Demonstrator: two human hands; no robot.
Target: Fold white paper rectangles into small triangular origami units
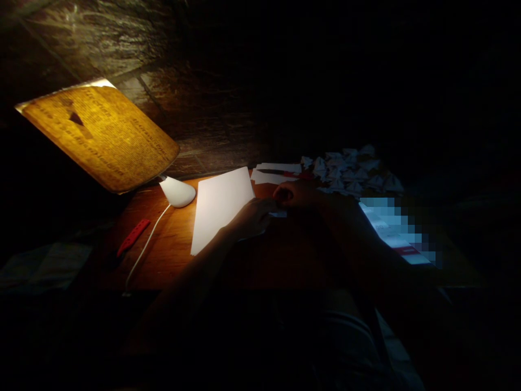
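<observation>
My left hand [253,215] and my right hand [296,194] meet above the middle of a wooden table. Both have curled fingers and are closed on a small piece of paper [279,214], of which only a pale edge shows between them. Shadow hides most of the fingertips. Beside my left hand lies a stack of white paper sheets [223,206]. Just beyond my right hand are cut paper pieces [264,178] with a dark-bladed knife [277,172] across them. A heap of folded paper pieces [345,172] sits to the right.
A lit lamp with a printed shade [101,133] and white base [178,191] stands at the left. Its cord [147,244] runs to the table's front edge, past a red cutter-like tool [134,237]. A glowing, partly blurred screen [391,233] lies right. Darkness covers much else.
</observation>
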